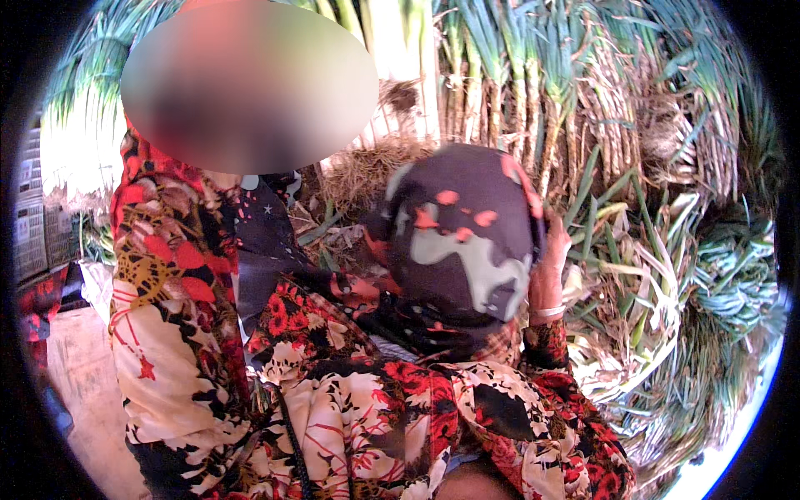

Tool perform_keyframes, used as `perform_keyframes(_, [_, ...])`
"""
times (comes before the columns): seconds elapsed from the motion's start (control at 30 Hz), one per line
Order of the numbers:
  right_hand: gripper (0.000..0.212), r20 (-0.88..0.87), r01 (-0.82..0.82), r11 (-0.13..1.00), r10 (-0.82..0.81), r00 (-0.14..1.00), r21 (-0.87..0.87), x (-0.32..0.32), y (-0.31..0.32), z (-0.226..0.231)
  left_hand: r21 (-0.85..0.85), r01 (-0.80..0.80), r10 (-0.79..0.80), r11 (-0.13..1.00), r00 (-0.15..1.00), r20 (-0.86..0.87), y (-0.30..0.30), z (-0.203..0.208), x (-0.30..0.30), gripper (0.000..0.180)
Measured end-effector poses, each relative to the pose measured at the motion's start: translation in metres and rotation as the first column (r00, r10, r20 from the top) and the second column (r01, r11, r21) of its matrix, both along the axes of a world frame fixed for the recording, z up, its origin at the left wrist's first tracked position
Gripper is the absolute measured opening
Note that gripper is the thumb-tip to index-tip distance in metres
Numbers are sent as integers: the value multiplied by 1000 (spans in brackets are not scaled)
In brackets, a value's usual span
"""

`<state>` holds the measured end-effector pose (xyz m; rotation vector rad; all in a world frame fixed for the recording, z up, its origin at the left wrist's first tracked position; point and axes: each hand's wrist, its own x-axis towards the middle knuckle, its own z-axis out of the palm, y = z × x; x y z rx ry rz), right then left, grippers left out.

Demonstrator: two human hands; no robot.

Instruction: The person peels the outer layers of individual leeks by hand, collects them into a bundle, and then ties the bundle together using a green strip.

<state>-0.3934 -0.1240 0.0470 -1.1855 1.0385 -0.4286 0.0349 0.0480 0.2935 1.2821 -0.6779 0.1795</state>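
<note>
My right hand is beside a rounded form covered in dark cloth with coral and grey blotches; I cannot tell whether that is a knee or a covered head. A pale band circles this wrist. The fingers are mostly hidden, and whatever they hold does not show. Loose, bent onion leaves lie just right of the hand. On the left, a floral sleeve rises into a blurred oval that covers my left hand. Rooted white stems of long green onions stand behind the dark cloth.
Bunches of green onions line the back, with another bunch at the far left. Further heaps lie at the right. Grey crates stand at the left edge, above a pale flat surface. Floral clothing fills the foreground.
</note>
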Motion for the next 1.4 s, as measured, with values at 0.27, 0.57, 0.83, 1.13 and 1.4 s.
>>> perform_keyframes(0.27, [21, -338, -270, 941, 191, 921, -202, -42, 5, -17, 579, -464, 341, 671, 886, 314, 144, -142, 25, 29])
perform_keyframes(0.57, [23, -452, -379, 910, 269, 850, -171, -43, 8, -16, 743, -527, 678, 412, 722, 136, 195, -307, 37, 60])
perform_keyframes(0.83, [26, -473, -421, 898, 317, 822, -130, -20, 19, -35, 699, -715, 512, 13, 605, 609, 173, -346, 35, 48])
perform_keyframes(1.13, [26, -387, -422, 899, 348, 854, -121, 42, 14, -92, 786, -497, 521, 368, 810, 269, 159, -385, 33, 40])
perform_keyframes(1.4, [45, -630, -520, 667, 97, 770, -534, 88, -102, -165, 689, -379, 598, 618, 795, -99, 117, -331, -4, 73])
